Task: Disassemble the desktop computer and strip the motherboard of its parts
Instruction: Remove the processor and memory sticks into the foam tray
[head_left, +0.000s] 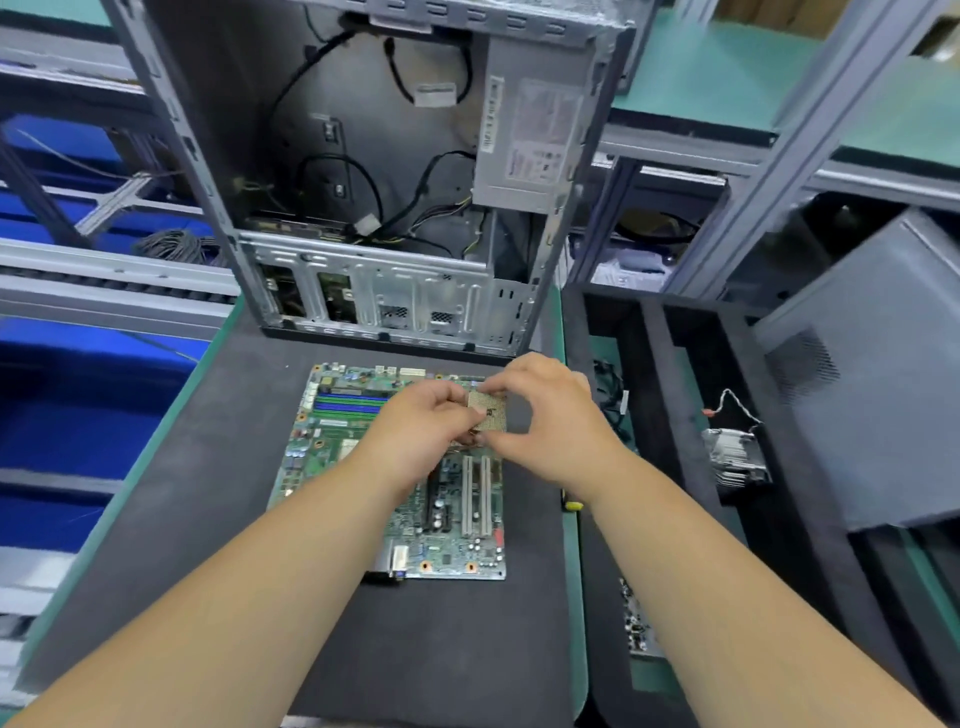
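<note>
Board (363, 467) out of case (363, 182); CPU (491, 413) lifted above board (pinched by both hands (421, 431) (545, 415)); slots unstripped.

Electronics teardown workshop, factory-style. Green bench (727, 78) with dark foam mat (182, 519). Metal-frame racks (810, 119) all round, blue bins (78, 405) at left. Gutted PC case (363, 156) upright on mat, bare motherboard (332, 447) before it, foam tray (654, 332) with pulled parts at right.

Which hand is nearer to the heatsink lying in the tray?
Right. The right hand holds the CPU above the motherboard, nearer the heatsink; the left hand is farther.
</note>
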